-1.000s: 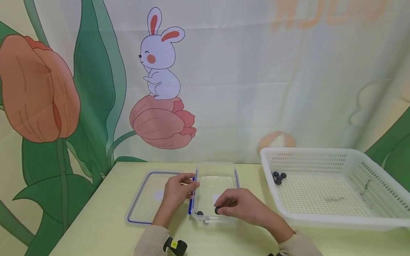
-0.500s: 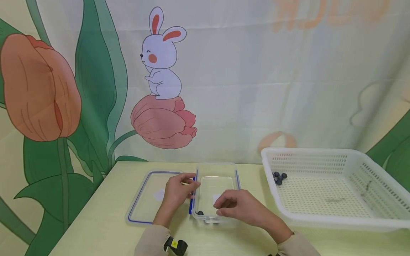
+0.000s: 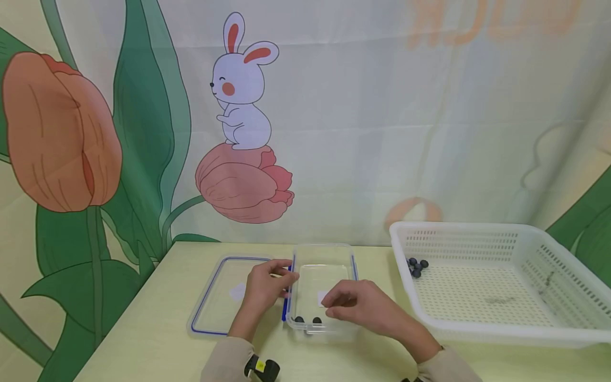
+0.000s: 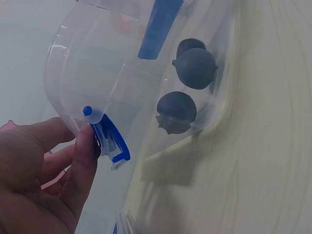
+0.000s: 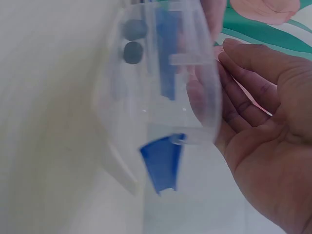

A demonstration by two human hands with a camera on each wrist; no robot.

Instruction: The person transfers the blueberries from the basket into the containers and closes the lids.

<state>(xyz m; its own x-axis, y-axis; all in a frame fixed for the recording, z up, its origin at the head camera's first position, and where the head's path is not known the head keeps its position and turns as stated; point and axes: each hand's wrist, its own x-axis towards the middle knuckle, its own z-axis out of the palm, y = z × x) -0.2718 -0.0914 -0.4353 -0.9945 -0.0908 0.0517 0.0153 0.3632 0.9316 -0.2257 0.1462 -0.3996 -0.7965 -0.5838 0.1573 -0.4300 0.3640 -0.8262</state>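
A clear rectangular plastic container point(image 3: 324, 278) with blue side latches stands lidless on a pale yellow wood-grained table point(image 3: 143, 329). The left hand point(image 3: 264, 286) pinches its left rim between thumb and fingers, just beside a blue plastic latch point(image 4: 114, 141). The right hand point(image 3: 358, 310) hovers over the front right corner, its fingers loosely bent and a gap showing between thumb and fingertips. Small round dark-blue berries point(image 3: 317, 321) lie inside along the front wall, toward the left corner; the left wrist view shows three, one partly behind another. Behind them, the container's floor stretches to its back wall, giving open room.

Left of the container, a flat transparent lid point(image 3: 217, 297) edged with a blue seal lies on the table, its right edge partly under the left forearm in the head view. On the other side, a strip of table separates the container from a white perforated plastic basket point(image 3: 501, 329). Inside the basket, a cluster of dark-blue berries point(image 3: 417, 274) sits close to the left wall, with broad open floor to its right.
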